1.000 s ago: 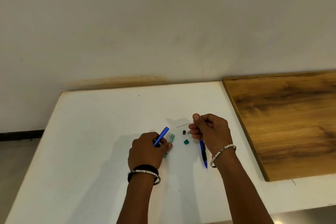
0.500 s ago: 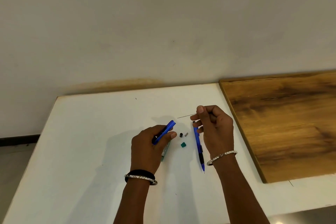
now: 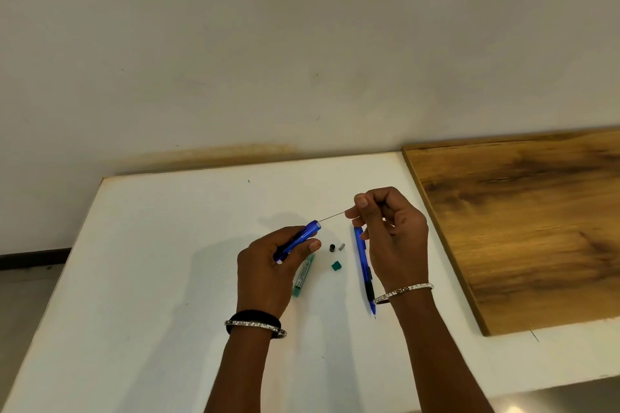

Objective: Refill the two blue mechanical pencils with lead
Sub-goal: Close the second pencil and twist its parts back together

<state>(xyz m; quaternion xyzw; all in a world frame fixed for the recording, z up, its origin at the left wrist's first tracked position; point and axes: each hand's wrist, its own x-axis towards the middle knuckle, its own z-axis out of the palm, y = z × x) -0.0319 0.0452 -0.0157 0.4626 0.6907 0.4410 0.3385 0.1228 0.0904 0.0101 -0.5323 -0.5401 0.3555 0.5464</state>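
My left hand (image 3: 268,271) grips a blue mechanical pencil (image 3: 302,235), its open top end tilted up to the right. My right hand (image 3: 391,238) pinches a thin lead stick (image 3: 332,217) between thumb and forefinger; the stick's left tip sits at the pencil's open end. A second blue pencil (image 3: 364,270) lies on the white table (image 3: 151,261), tip toward me, partly under my right hand. A green lead case (image 3: 303,277) lies just right of my left hand.
A small black cap (image 3: 332,247), a grey eraser piece (image 3: 341,247) and a green case lid (image 3: 336,265) lie between my hands. A wooden board (image 3: 523,228) covers the table's right side. The wall stands behind the far edge.
My left hand raised the pencil and tilted its open end toward the lead. My right hand brought the lead's tip to that opening.
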